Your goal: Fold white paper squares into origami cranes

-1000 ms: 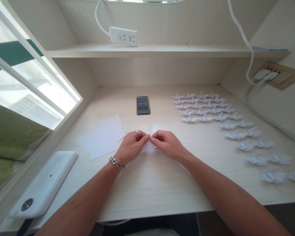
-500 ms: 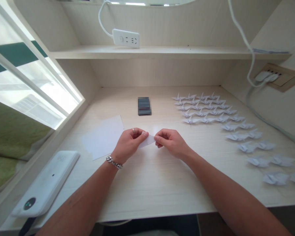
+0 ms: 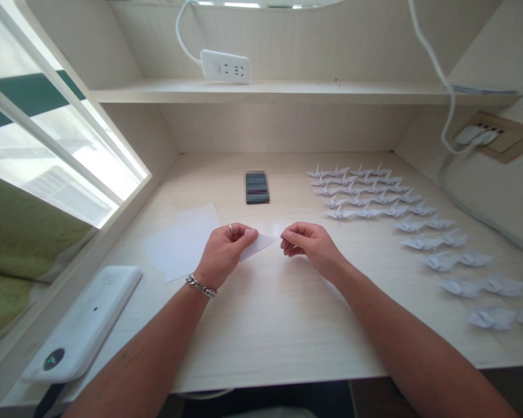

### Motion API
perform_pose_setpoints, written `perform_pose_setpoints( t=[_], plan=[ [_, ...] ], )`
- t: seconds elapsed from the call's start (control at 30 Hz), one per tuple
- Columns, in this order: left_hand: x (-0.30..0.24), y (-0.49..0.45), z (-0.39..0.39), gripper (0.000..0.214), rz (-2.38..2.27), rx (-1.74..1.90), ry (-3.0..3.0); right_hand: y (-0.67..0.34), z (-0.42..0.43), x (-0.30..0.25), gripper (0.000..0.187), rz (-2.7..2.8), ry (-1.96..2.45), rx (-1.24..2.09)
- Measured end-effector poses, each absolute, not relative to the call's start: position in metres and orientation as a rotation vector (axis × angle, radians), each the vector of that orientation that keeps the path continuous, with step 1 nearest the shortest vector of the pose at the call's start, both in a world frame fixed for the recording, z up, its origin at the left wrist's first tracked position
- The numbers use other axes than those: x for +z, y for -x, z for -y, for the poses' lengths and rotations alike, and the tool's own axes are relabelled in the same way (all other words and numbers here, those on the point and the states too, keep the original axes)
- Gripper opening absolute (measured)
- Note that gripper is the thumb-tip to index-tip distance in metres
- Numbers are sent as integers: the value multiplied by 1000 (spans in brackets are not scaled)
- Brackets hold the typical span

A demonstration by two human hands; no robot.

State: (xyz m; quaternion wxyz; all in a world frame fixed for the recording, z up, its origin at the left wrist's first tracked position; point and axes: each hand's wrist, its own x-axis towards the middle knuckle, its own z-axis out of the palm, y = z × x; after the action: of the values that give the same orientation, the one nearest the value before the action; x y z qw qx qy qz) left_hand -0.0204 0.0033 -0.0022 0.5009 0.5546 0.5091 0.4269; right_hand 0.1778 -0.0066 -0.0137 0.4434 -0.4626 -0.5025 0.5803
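A small folded piece of white paper [image 3: 258,244] is pinched between the thumb and fingers of my left hand [image 3: 227,247], its pointed end facing right. Just right of that point is my right hand [image 3: 307,241], thumb and index finger together, a small gap from the paper and nothing visible between them. Flat white sheets [image 3: 185,244] lie on the desk left of my left hand. Rows of folded white paper cranes [image 3: 366,194] stand at the back right, and flatter folded paper pieces [image 3: 490,317] continue toward the front right.
A blurred-out dark rectangular object [image 3: 257,187] lies behind my hands. The white power bank [image 3: 85,322] is at the left edge of the desk [image 3: 279,342]. Above, a shelf [image 3: 296,90] carries a power strip [image 3: 225,67]. A cable runs to the wall socket [image 3: 501,136] on the right.
My right hand has let go of the paper's tip and moved slightly right. My left hand has shifted a little left with the paper, showing more of its pointed end.
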Motion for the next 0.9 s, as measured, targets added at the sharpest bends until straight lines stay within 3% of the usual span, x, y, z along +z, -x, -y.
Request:
perform_pose_setpoints(
  t=[0.4, 0.7, 0.9],
  plan=[
    [-2, 18, -2, 31, -1211, 1033, -1326, -176, 7, -19, 32, 1361, 1127, 1415],
    [-1, 11, 3, 22, -1229, 910, -1544, -168, 9, -20, 20, 1443, 1134, 1444],
    [-3, 8, 5, 22, -1208, 859, -1550, -164, 10, -20, 12, 1609, 1219, 1226]
  ],
)
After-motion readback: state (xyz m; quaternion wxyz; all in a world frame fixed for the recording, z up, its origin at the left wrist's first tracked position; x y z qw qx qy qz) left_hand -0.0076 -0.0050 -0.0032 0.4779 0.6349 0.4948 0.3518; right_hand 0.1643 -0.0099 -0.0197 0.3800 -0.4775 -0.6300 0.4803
